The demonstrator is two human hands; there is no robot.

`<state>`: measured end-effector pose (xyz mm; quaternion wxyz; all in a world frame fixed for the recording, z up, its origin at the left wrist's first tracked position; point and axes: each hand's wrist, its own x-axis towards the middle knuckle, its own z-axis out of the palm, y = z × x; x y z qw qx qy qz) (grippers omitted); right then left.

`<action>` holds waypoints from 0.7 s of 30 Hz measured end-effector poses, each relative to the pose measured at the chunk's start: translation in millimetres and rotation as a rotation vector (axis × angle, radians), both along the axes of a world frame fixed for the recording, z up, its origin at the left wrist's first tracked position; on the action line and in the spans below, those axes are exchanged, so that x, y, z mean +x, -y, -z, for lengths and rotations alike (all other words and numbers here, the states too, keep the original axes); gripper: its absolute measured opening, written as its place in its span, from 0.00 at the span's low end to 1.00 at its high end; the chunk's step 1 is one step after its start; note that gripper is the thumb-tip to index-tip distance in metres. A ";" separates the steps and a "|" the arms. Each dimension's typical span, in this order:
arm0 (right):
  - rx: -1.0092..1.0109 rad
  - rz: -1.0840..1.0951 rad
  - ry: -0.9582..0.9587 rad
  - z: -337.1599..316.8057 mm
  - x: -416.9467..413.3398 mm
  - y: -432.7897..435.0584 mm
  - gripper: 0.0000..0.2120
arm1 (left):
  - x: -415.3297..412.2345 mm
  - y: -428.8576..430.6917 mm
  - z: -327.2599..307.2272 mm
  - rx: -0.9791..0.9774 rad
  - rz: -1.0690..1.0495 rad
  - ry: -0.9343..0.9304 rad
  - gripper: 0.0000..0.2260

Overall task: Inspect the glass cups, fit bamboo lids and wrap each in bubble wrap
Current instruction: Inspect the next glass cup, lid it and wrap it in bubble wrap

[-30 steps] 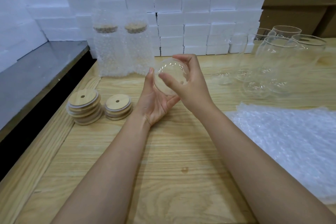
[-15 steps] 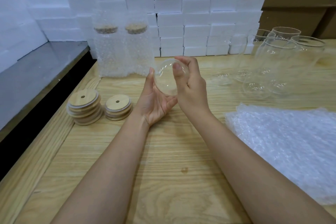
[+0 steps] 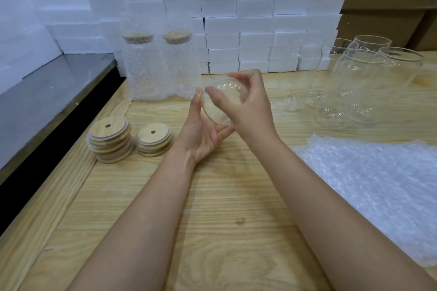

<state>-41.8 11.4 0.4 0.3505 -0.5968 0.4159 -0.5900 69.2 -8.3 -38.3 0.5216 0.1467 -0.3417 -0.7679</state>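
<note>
Grip of left hand [image 3: 203,136] cradling glass cup [image 3: 222,88], right hand [image 3: 248,108] pinching its top, clear walls barely visible

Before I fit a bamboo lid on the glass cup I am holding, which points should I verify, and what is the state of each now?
1. Glass cup held securely: ok. The left hand holds it from below and the right hand grips its upper side.
2. Cup free of cracks and chips: cannot tell. The clear glass shows too little detail.
3. Bamboo lids near: ok. Two stacks stand on the table, just left of the left hand.
4. One hand free to take a lid: not ok. Both hands are on the cup.
5. Bubble wrap sheet ready: ok. It lies spread on the table at the right.
</note>
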 end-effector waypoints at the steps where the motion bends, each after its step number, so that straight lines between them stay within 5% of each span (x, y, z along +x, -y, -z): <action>1: -0.007 -0.031 -0.052 -1.4 -1.4 -0.3 0.25 | 0.0 0.4 -0.1 0.016 -0.019 -0.023 0.28; 7: -0.038 -0.217 -0.288 -4.7 -20.4 4.0 0.38 | -1.6 1.1 -2.6 0.069 -0.078 -0.104 0.29; 14: -0.037 -0.300 -0.283 -5.2 -32.2 8.7 0.41 | -2.7 1.0 -5.1 0.138 -0.099 -0.035 0.33; 17: -0.047 -0.283 -0.306 -7.0 -31.7 8.0 0.37 | -1.3 0.9 -5.5 0.157 -0.083 -0.022 0.34; 21: 0.042 -0.184 -0.211 -14.2 -26.6 5.2 0.19 | -3.0 1.5 -7.2 0.175 -0.129 0.155 0.38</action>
